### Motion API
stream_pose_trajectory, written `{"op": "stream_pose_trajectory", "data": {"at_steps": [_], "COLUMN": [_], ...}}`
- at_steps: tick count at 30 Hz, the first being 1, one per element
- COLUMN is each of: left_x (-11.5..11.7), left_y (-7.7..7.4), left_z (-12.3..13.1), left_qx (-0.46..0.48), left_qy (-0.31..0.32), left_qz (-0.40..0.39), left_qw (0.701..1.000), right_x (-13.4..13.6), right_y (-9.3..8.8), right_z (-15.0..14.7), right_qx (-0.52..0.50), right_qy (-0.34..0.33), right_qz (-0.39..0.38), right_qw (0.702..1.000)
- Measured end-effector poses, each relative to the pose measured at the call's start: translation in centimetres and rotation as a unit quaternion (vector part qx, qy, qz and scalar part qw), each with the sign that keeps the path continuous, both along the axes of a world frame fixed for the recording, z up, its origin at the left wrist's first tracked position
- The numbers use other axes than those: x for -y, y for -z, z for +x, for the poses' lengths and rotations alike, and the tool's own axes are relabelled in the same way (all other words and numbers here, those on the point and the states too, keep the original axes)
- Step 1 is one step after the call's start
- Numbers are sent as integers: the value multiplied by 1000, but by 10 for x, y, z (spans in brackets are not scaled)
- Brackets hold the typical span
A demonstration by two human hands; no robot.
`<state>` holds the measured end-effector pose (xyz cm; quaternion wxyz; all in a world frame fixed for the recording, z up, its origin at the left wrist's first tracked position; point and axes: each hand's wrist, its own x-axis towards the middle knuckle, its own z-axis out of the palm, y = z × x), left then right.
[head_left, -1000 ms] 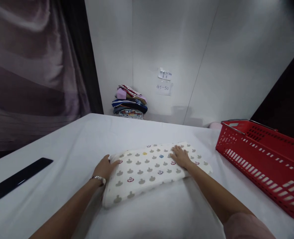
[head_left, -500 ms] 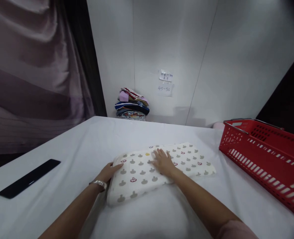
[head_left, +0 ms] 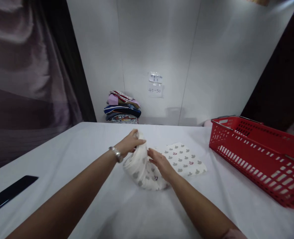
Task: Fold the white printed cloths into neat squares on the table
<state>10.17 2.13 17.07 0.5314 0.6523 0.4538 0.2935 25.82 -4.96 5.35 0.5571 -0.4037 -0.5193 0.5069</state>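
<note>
A folded white cloth (head_left: 183,159) with grey and a few red printed motifs lies on the white-covered table. Its left part is raised and bends over toward the right. My left hand (head_left: 130,143), with a silver bracelet at the wrist, pinches the top of that raised part between thumb and fingers. On the right side of the fold, my right hand (head_left: 160,163) rests against the cloth, fingers stretched out and not closed round it. Part of the cloth is hidden behind my right hand.
A red plastic basket (head_left: 256,159) with metal handles stands at the right. On the left lies a flat black object (head_left: 11,192). Beyond the table's far edge is a stack of folded fabrics (head_left: 123,108) by the wall, which bears paper labels (head_left: 156,90).
My left hand has lifted the cloth's left end off the table and moved up and right with it. My right hand has slid slightly lower. The view has shifted a little to the right.
</note>
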Motion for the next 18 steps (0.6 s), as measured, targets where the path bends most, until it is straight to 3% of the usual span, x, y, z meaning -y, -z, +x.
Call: {"op": "stream_pose_trajectory", "data": {"at_steps": [4, 5, 7, 9, 11, 13, 18], "left_x": [-13, -12, -6, 1, 5, 6, 10], "left_y": [-8, -4, 10, 32, 59, 85, 131], "left_z": [111, 136, 176, 194, 190, 168, 99], "left_qx": [-23, -27, -9, 4, -21, -68, -145], "left_qy": [42, 42, 111, 176, 173, 152, 112], "left_qz": [80, 87, 59, 46, 100, 190, 336], "left_qw": [996, 995, 992, 983, 980, 968, 924], "right_x": [9, 12, 19, 27, 32, 34, 31], "right_y": [-20, -18, -7, 11, 30, 44, 50], "right_z": [52, 68, 99, 123, 138, 144, 152], "right_qx": [-225, -250, -274, -272, -264, -261, -308], "right_qy": [22, 45, 100, 133, 138, 138, 145], "right_qz": [-25, -22, -12, -22, -50, -71, -95], "right_qw": [974, 967, 957, 953, 953, 953, 935]}}
